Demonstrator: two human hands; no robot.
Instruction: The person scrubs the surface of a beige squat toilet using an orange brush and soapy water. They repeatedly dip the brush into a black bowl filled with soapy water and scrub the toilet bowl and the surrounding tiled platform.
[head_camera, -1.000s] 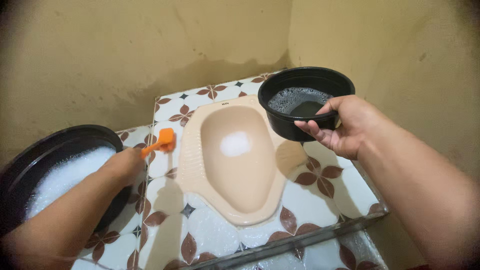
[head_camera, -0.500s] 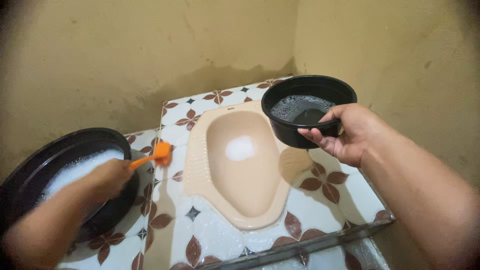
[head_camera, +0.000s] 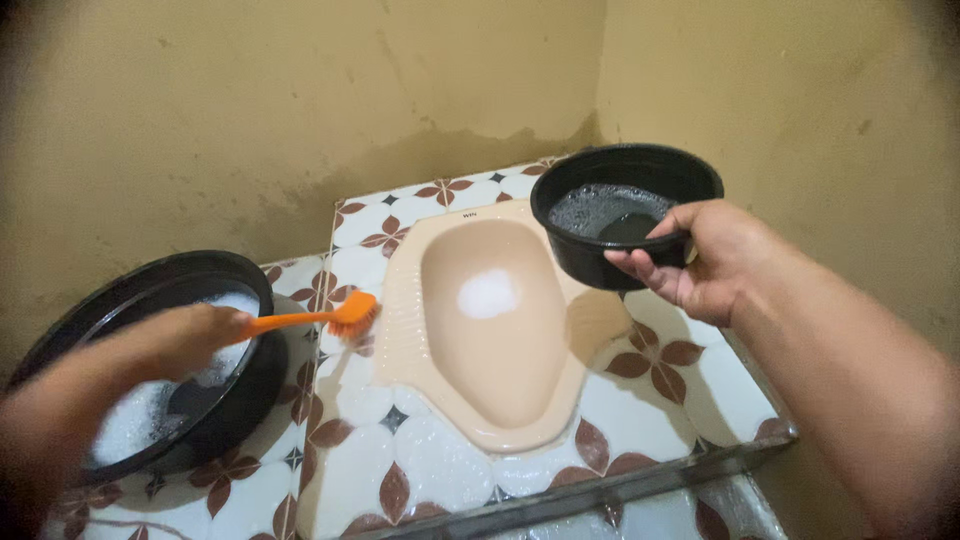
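My left hand (head_camera: 185, 338) grips the handle of an orange brush (head_camera: 340, 316). The brush head rests on the wet patterned tiles just left of the beige squat toilet pan (head_camera: 490, 330). My right hand (head_camera: 705, 258) holds a small black bowl (head_camera: 625, 212) by its rim, raised above the pan's right edge. The bowl holds dark soapy water. A patch of foam sits in the middle of the pan.
A large black basin (head_camera: 160, 360) with foamy water stands on the tiles at the left, under my left arm. The tiled platform (head_camera: 690, 385) ends in a step at the front. Stained yellow walls (head_camera: 300, 110) close off the back and right.
The brush head has slid down and right along the tiles toward the pan's left rim. My left hand moved left over the basin. The bowl stays held up at the right.
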